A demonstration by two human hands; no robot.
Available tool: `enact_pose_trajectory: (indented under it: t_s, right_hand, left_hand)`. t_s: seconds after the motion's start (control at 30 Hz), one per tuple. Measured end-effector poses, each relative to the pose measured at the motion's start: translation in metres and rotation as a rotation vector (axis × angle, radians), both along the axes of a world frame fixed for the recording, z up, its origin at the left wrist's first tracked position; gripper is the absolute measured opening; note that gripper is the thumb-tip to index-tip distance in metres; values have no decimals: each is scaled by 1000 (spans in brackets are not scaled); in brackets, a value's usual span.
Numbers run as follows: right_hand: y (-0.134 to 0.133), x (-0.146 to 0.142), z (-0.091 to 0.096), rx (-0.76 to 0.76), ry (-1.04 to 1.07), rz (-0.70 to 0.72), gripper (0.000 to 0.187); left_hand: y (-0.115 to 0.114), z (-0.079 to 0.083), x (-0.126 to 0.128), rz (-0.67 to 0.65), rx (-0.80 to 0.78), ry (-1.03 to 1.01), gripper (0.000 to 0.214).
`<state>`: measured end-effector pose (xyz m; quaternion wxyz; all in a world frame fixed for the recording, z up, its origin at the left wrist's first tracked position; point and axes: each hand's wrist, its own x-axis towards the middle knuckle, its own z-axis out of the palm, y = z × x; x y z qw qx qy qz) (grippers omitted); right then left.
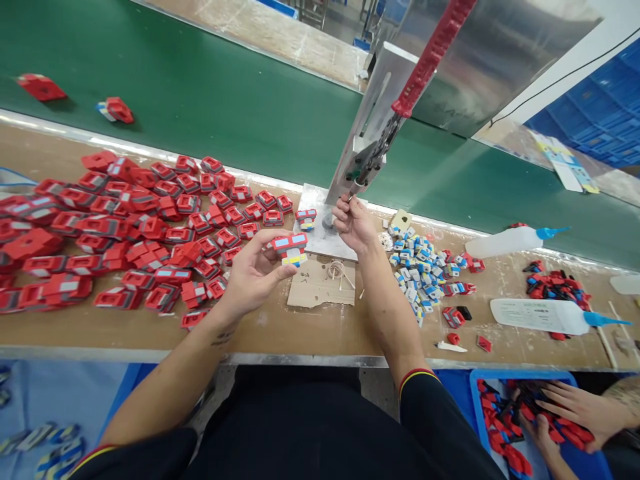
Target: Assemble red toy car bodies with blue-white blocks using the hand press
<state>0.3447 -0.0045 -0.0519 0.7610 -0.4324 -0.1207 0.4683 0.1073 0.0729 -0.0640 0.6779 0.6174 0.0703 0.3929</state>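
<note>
My left hand (250, 273) grips a red toy part (289, 244) with light-blue windows and a white, blue and yellow piece at its underside. The thumb and fingers hold it above the table. My right hand (354, 223) is closed in a pinch just below the metal shaft of a hand press (370, 163). What lies between those fingertips is too small to make out. Beneath it, on the metal base plate (313, 193), stands a round grey stub (329, 221). A similar red and blue toy part (306, 217) sits on that plate, left of the stub.
Many red shells (150, 227) spread over the table at left. Small white-and-blue pieces (417, 263) lie at right, near two squeeze bottles (540, 315). Torn cardboard (320, 283) is in front. A green conveyor belt (225, 87) runs behind. Another person's hands (580, 413) reach into a blue tray (475, 400).
</note>
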Motion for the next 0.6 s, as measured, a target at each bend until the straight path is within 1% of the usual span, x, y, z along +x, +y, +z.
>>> enact_pose_trajectory:
  t_s: [0.2,0.33,0.4,0.5,0.6]
  right_hand:
    - [-1,2,12,-5,253,117,38]
    - [0,0,16,-13,363,139,44]
    - [1,0,17,-30,371,127,44]
    - [0,0,19,-52,315,116,41]
    - [-10,-3,18,-63,245,159,45]
  left_hand:
    - [-1,1,0,-8,0,-10,44]
    - [-1,1,1,0,8,5,45]
    - [-1,0,1,11,12,26,47]
    - [0,-2,0,32,24,38,50]
    - [3,-6,0,49,42,37,50]
